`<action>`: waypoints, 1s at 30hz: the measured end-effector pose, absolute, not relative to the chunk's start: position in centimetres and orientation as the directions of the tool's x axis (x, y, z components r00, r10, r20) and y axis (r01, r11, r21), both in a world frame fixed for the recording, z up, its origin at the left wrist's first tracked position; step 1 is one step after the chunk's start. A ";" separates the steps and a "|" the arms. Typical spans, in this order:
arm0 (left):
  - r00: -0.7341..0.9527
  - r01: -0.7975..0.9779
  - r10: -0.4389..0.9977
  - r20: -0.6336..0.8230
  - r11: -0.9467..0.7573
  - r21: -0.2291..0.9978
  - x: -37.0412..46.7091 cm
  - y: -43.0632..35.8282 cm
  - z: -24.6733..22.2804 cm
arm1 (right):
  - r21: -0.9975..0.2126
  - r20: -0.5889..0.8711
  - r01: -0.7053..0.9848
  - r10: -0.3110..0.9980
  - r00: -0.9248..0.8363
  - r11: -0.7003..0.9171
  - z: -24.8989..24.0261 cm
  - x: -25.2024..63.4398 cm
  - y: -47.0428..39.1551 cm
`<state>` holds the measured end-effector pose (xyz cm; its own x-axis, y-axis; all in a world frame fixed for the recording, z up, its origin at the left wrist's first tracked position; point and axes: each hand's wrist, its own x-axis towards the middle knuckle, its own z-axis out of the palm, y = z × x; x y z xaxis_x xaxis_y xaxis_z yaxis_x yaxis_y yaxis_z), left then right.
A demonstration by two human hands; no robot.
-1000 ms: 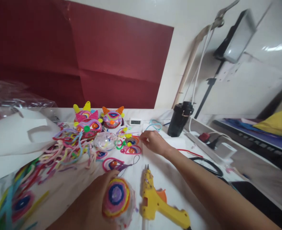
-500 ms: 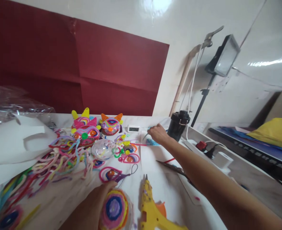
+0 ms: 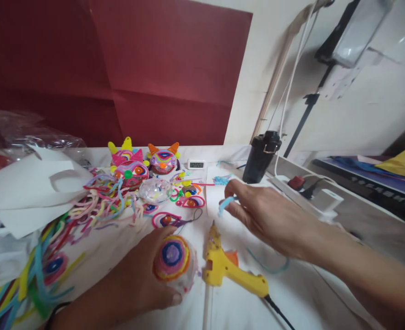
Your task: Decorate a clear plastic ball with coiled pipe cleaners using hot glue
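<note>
My left hand (image 3: 144,270) is wrapped round a clear ball (image 3: 174,259) whose top is covered with coloured rings: purple, blue, pink, yellow and orange. Between thumb and finger, my right hand (image 3: 260,213) pinches a short light-blue pipe cleaner (image 3: 226,205) above the white sheet. A yellow hot glue gun (image 3: 219,263) lies between my hands, nozzle pointing away from me. Under my right wrist curves a thin teal strand (image 3: 269,268). Further back lies a small pile of light-blue pieces (image 3: 221,179).
Finished animal-faced balls (image 3: 163,161) stand by the wall beside a small digital clock (image 3: 196,164). Pipe cleaners (image 3: 99,201) are heaped on the left. A black bottle (image 3: 261,156) and a power strip (image 3: 317,206) are on the right. The glue gun's cord (image 3: 278,311) runs toward me.
My right hand has come back from the light-blue pile toward me, now with a light-blue pipe cleaner. The view has shifted, showing more of my left hand and the ball.
</note>
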<state>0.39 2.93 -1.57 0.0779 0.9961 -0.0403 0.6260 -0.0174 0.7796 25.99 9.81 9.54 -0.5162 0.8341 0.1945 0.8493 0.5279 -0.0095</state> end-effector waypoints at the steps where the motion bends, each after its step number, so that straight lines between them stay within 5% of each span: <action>1: 0.087 0.621 0.996 -0.029 -0.031 0.784 0.5 2.9 -1.4 | -0.025 0.153 0.836 0.829 -0.538 0.548 8.7 26.2 9.2; 14: 0.294 0.667 0.951 0.098 -0.278 0.692 0.4 3.5 -1.5 | -0.296 -0.003 0.773 0.808 -0.589 0.562 4.0 25.9 7.4; 30: 0.322 0.696 0.924 0.208 -0.380 0.609 0.1 3.4 -2.4 | -0.306 0.376 0.566 0.643 -0.666 0.765 0.7 25.8 6.7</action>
